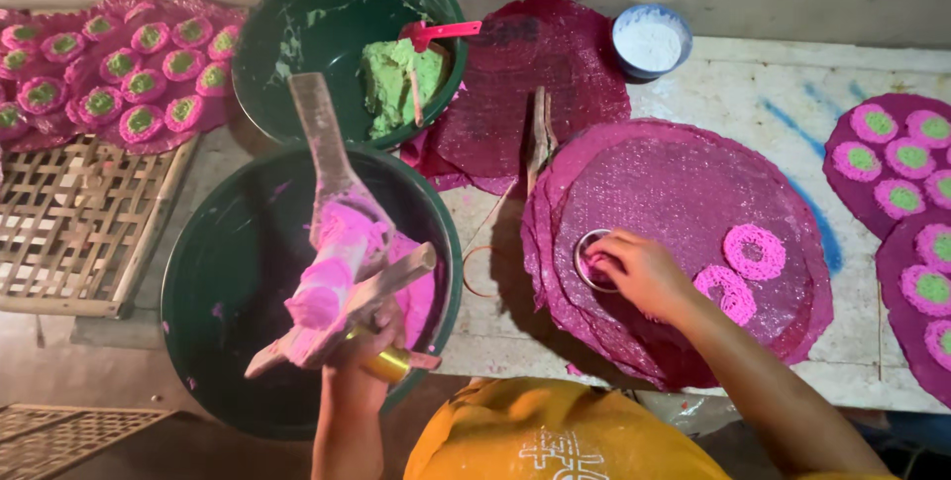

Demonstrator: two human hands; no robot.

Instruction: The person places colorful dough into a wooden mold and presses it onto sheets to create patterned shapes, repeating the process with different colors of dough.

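My left hand (365, 333) grips a wooden press tool (342, 242) smeared with pink dough, held above a dark green bowl (223, 282) that has pink dough on its right side. My right hand (639, 270) presses a small metal ring (592, 260) onto a round purple sheet (684, 193) lying on top of a stack. Two pink dough rings (755, 250) lie on that sheet, to the right of my hand.
A second green bowl (297, 34) holds green dough (396, 79) and a red spatula (446, 32). A small blue bowl of white powder (650, 40) stands at the back. Sheets with pink-and-green rounds lie at the left (119, 69) and right (897, 168). A bamboo rack (74, 227) sits left.
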